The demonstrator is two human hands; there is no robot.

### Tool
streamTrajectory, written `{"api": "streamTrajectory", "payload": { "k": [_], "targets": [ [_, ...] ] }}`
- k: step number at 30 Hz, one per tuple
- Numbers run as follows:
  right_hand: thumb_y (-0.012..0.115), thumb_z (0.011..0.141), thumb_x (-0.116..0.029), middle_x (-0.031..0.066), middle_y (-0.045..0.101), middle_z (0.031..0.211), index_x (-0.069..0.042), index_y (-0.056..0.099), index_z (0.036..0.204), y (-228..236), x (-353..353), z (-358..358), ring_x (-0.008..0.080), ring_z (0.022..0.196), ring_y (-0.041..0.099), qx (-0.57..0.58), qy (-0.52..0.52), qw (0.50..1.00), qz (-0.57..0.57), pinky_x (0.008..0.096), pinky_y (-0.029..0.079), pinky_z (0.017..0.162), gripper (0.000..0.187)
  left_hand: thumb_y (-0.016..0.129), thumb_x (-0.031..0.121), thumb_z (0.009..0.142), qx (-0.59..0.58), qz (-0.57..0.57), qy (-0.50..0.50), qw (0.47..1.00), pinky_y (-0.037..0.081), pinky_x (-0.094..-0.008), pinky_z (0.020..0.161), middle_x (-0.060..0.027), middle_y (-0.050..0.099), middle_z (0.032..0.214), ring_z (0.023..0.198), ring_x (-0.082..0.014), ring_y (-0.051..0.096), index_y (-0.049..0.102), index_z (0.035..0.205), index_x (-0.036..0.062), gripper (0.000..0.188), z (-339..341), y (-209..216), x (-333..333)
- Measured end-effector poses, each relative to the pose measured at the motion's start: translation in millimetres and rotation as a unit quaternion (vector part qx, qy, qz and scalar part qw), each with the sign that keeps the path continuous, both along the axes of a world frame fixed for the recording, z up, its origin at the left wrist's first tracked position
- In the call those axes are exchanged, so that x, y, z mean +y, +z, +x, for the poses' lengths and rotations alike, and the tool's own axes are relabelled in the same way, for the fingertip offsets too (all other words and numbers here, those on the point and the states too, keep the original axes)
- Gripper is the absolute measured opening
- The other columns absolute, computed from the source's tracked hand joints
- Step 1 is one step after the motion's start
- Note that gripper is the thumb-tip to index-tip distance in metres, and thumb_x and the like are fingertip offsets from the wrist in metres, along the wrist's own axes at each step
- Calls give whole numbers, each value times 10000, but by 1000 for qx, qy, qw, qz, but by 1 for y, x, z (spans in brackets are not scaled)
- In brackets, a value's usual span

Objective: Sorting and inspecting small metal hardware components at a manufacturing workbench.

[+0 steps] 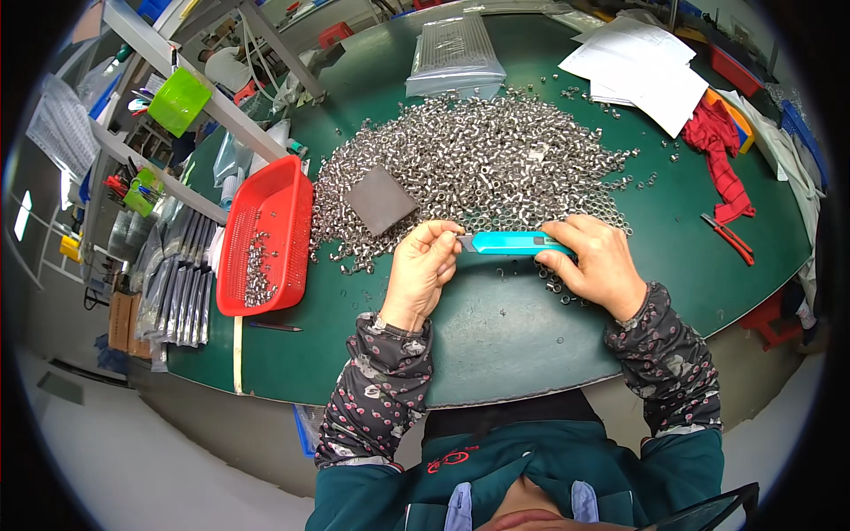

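Observation:
A turquoise utility knife (pixel 509 242) lies level in my right hand (pixel 597 262), which is closed round its handle with the thumb below. Its short grey blade points left and reaches the fingertips of my left hand (pixel 422 270). Those fingers are pinched at the blade; whatever tiny piece they hold is mostly hidden. Just beyond both hands spreads a wide heap of small shiny metal rings (pixel 478 150). A dark grey square block (pixel 380 200) rests on the heap's left part, beyond my left hand.
Left of the heap stands a red perforated basket (pixel 298 257) with some metal pieces inside. Scissors with red handles (pixel 730 239) and a red cloth (pixel 715 155) lie at the right. White papers (pixel 633 66) and a clear bag (pixel 455 53) sit at the green table's (pixel 522 354) far side.

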State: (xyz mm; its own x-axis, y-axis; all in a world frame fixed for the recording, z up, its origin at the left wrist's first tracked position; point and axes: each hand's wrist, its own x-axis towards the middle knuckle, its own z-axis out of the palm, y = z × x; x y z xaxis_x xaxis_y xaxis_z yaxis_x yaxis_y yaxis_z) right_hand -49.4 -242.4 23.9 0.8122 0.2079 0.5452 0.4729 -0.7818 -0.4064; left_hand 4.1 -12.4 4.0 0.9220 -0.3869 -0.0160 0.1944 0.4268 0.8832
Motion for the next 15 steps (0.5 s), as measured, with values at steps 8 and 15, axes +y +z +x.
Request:
{"api": "streamTrajectory", "payload": {
  "k": [8,15],
  "targets": [
    [673,672,-213,75,507,669,-60,589,869,4,1,-1,242,628,528,-42,-9,999,-34,351,422,521,263,537,102,854,0,10,6,1000,253,-142,395,-19,531,708,472,-16,347,548,945,9,130,0,1,-1],
    [685,653,-219,57,489,654,-67,580,845,5,-1,2,223,605,517,-91,-9,995,-51,331,419,509,266,532,113,858,18,19,20,999,255,-138,393,-21,534,716,469,-13,346,549,945,13,134,-1,0,-2]
  ]
}}
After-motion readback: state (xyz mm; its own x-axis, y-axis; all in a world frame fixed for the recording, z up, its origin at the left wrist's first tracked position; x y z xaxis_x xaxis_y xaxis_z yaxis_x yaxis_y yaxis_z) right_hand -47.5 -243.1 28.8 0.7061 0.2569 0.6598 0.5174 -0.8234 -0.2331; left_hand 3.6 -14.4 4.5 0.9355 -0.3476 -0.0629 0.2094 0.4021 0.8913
